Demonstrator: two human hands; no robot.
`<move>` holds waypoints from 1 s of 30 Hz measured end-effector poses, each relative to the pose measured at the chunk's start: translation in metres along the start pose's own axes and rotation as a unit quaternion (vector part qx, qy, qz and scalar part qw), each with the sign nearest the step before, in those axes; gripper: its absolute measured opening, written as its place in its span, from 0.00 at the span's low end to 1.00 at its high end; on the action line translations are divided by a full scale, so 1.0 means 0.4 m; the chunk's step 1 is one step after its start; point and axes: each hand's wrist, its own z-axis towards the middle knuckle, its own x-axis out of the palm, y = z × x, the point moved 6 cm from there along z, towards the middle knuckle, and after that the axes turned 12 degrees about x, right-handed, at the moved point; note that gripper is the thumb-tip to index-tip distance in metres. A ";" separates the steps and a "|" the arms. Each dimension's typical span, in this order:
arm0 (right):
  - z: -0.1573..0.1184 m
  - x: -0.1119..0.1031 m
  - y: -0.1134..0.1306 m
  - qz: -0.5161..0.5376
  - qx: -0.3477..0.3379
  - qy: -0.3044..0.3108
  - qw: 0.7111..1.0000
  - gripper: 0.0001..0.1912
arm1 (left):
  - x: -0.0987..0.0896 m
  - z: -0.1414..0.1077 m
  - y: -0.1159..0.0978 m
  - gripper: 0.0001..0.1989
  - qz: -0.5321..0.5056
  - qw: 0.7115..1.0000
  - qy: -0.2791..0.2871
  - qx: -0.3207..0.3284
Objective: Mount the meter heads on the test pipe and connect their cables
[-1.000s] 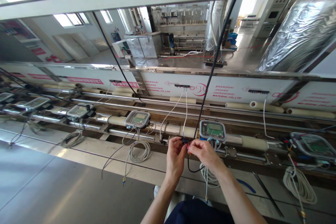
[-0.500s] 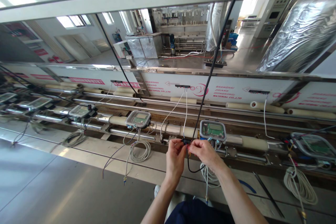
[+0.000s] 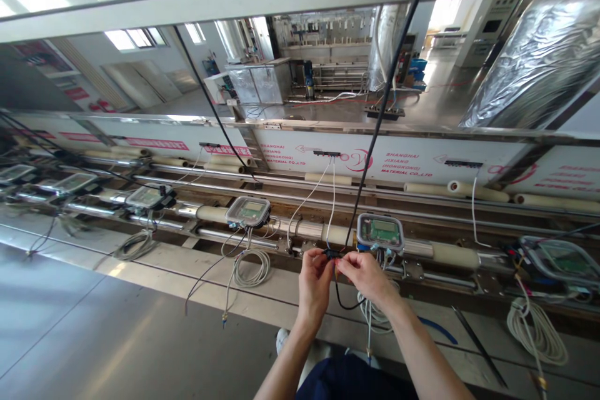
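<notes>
My left hand [image 3: 315,278] is closed in a pinch on the left end of a small black connector piece [image 3: 333,254]. Fingertips of my right hand [image 3: 363,272] press together at its right side, on thin wires with a bit of red showing; the fingers hide most of them. From between the hands a black cable [image 3: 347,307] loops down to the right. A thick black cable [image 3: 376,128] comes down from above to just behind my right hand. Right behind it sits a meter box with a clear lid [image 3: 380,232], a green circuit board inside.
Another clear-lidded meter [image 3: 247,211] stands to the left on the metal pipe line. Coiled grey cables [image 3: 252,267] lie along the steel ledge [image 3: 281,300]. White wires [image 3: 333,200] hang from a black strip [image 3: 327,153] on the panel. A black rod [image 3: 479,346] rests at right.
The black connector piece shows a little more between my fingertips. Both hands stay in nearly the same place.
</notes>
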 end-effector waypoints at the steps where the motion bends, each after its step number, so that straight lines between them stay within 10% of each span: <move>1: -0.001 0.003 -0.007 -0.011 -0.003 -0.004 1.000 0.17 | -0.006 -0.001 0.009 0.18 -0.012 1.000 -0.010 -0.008; 17: -0.040 0.082 -0.078 -0.126 -0.055 -0.047 0.989 0.15 | -0.158 -0.029 0.183 0.15 0.119 0.989 -0.047 -0.071; 23: -0.054 0.168 -0.057 -0.105 -0.056 -0.105 0.987 0.16 | -0.398 0.009 0.116 0.08 0.313 0.944 -0.100 -0.001; 30: -0.014 0.457 0.018 -0.096 -0.015 -0.096 0.991 0.17 | -0.712 0.137 -0.037 0.11 0.452 0.886 -0.025 0.101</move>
